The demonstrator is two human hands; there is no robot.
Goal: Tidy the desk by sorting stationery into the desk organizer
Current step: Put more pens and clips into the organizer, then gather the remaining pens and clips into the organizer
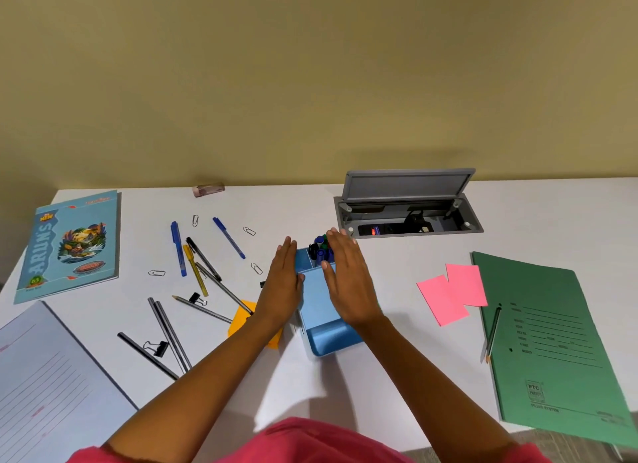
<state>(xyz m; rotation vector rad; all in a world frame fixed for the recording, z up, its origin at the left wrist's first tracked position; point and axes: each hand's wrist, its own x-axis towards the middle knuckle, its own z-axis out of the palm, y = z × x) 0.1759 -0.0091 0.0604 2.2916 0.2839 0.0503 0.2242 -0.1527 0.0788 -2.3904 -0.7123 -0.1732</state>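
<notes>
The light blue desk organizer (319, 300) stands in the middle of the white desk (397, 255). Its far compartment holds dark blue and green markers (321, 250). My left hand (284, 283) lies flat against the organizer's left side, fingers straight. My right hand (347, 279) lies flat along its right side, fingers straight, thumb over the rim. Left of the organizer lie loose pens (179, 248), grey pencils (169, 331), black binder clips (196, 298) and several paper clips (256, 268). An orange sticky pad (241, 319) lies partly under my left forearm.
Pink sticky notes (452, 295) and a green file folder (552, 341) with a pencil (493, 331) on it lie at the right. An open grey cable box (411, 214) sits behind the organizer. A blue notebook (72, 245) and a lined open book (51, 393) lie at the left.
</notes>
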